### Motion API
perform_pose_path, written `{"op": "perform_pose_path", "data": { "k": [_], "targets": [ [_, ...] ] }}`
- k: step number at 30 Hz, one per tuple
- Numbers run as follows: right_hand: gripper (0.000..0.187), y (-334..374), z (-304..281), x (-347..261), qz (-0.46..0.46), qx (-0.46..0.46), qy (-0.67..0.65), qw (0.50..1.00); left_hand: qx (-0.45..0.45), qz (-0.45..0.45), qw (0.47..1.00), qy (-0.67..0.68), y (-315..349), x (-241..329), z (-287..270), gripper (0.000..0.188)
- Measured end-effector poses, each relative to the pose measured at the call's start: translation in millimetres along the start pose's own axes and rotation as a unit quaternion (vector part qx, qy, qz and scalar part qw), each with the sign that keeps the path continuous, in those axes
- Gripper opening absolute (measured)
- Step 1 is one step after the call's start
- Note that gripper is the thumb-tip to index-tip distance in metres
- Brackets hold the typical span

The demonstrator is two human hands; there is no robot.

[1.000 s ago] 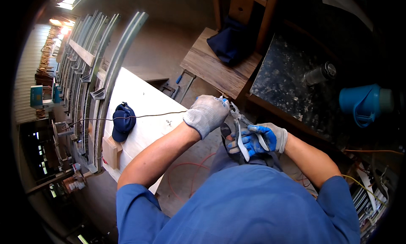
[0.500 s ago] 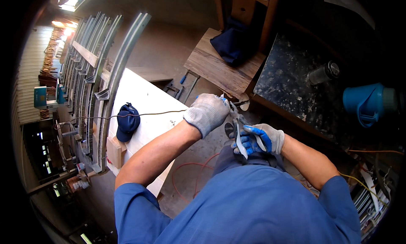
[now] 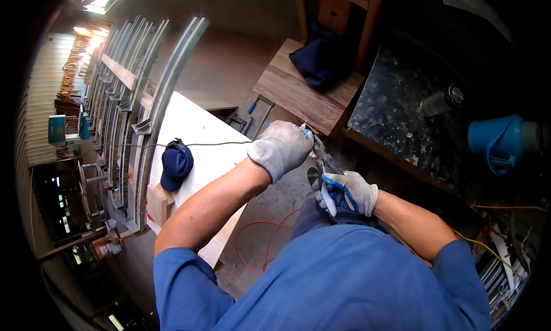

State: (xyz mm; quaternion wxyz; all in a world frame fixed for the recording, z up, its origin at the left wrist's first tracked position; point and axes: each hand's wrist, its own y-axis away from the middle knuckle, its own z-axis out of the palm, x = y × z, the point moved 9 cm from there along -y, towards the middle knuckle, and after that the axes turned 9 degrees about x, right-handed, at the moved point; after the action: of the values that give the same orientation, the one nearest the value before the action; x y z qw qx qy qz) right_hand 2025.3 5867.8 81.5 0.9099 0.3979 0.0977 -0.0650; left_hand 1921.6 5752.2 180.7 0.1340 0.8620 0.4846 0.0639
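A grey knit work glove covers my left hand (image 3: 281, 148), which is closed in a fist around the end of a thin dark cord (image 3: 212, 143). The cord stretches left from the fist, across a white board. My right hand (image 3: 359, 193), in a grey glove with blue palm coating, wraps the handles of a pair of pliers with pale grey grips (image 3: 328, 200). The pliers' head points up and reaches beside the left fist, at the cord's end. Exactly what lies between the jaws is hidden by the left glove.
A navy cap (image 3: 177, 164) lies on the white board (image 3: 192, 121). Curved metal rails (image 3: 172, 84) stand left. Ahead is a wooden chair (image 3: 293, 90) with dark cloth. A speckled dark table (image 3: 390, 113) bears a clear jar (image 3: 439, 103); a blue jug (image 3: 495, 137) is at right. A red hose (image 3: 247, 230) lies on the floor.
My right fingers have closed on the pliers, and the handles have come together. The left fist has shifted only slightly, still holding the cord. The whole view has tilted a little.
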Motion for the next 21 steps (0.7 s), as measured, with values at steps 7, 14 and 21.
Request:
{"op": "perform_pose_path", "data": {
  "k": [7,14,21],
  "targets": [
    [0.038,-13.8,-3.3,-1.1,0.035,-0.041,0.001,0.999,-0.037,-0.019,0.999,-0.015,1.3,-10.6,12.5,0.023],
    [0.044,7.7,-5.3,-16.8,0.082,-0.12,-0.006,0.989,-0.066,-0.133,0.987,0.067,8.4,-31.1,6.7,0.02],
    [0.041,21.4,-7.9,-24.5,0.092,-0.148,0.012,0.985,-0.049,-0.174,0.973,0.14,16.2,-45.1,10.4,0.022]
  ]
}}
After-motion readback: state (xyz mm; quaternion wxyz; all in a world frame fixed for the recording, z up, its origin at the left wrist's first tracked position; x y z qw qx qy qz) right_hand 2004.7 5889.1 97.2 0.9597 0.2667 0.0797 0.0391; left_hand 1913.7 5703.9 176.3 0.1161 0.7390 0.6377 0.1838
